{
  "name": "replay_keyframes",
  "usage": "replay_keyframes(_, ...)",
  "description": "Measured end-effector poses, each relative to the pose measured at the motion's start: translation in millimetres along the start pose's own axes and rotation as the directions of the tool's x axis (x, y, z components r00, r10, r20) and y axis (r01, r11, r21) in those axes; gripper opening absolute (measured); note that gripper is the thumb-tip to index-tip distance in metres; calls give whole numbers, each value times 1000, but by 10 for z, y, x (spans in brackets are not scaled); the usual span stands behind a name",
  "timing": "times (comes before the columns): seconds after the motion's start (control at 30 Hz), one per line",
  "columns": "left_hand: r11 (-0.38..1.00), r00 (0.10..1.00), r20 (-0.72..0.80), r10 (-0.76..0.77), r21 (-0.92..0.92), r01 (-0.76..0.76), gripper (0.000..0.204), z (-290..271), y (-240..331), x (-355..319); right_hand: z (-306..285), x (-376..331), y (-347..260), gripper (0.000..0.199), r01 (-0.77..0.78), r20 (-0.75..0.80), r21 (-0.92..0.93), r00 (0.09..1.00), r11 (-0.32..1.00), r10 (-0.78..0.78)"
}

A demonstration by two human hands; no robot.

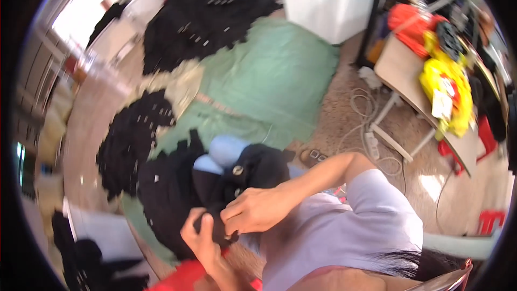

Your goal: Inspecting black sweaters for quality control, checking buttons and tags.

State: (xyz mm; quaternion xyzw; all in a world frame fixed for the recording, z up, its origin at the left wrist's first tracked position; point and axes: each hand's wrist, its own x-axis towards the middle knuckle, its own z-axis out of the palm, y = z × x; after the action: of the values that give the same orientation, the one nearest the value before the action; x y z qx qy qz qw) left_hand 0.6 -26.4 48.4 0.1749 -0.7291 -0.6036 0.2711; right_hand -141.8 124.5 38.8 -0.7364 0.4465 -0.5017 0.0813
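The black garment (263,166) is being held close before the body (334,226), its cloth being pinched by the left hand (202,237). Neat handling is being judged to need taut, flat cloth. The right hand (254,211) is being curled above; its fingertips are being hidden, so their pinch cannot be told.

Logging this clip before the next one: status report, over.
Left hand, right hand: both gripping black garment. Garment bunched, round buttons showing. Dark clothing heap alongside, not visibly blocking either hand.
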Motion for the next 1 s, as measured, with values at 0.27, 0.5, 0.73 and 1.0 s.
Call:
replay_keyframes(0.27,930,981,-96,-168,-346,125,23,114,-227,-153,161,3,66,14,171,-204,-557,920,813,-333)
replay_keyframes(0.5,952,998,-69,-14,-305,-8,18,-13,-376,-131,233,-28,258,13,168,-144,-601,939,781,-312)
replay_keyframes(0.73,983,998,20,54,-174,-50,23,-123,-488,-189,284,-54,325,17,35,-140,-261,987,965,-74)
replay_keyframes(1.0,981,988,-8,156,-116,-156,18,-39,-492,-157,10,52,352,29,-291,121,-11,949,957,290)
